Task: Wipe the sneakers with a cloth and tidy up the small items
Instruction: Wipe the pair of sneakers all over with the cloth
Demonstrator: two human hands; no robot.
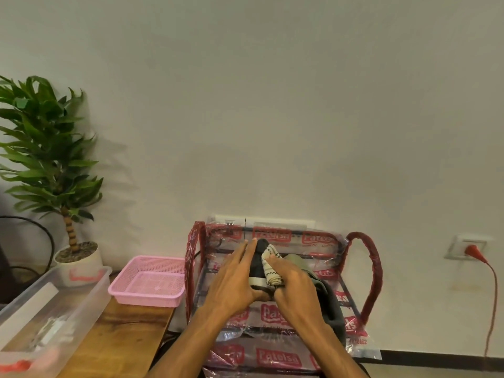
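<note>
"Two questions. Where are the sneakers, and what is the state of each hand?"

"The dark sneaker (257, 256) lies on the top tier of the shoe rack (371, 274) (its frame is wrapped in clear film with red print), toe towards the wall and pale sole band nearest the camera. A second sneaker (328, 300), grey-green, lies just beside it on the right, partly hidden under the forearm. The left hand (234, 279) has straight fingers laid flat along the dark sneaker's left side. The right hand (296, 286) is curled round a bunched cloth (270, 264) (cream with black zigzag stitching) and presses it on the sneaker's upper."

"And the surroundings?"

"A wooden desk (128, 331) stands left of the rack, touching or nearly so; I cannot tell which. On it are a pink basket (144, 298) at the rack end and a clear box (91, 291) nearer the camera. The box's contents are too blurred to identify. A potted plant (46, 148) stands behind the box against the wall. At far right a red plug (473, 251) sits in a wall socket, its cord hanging down."
</note>
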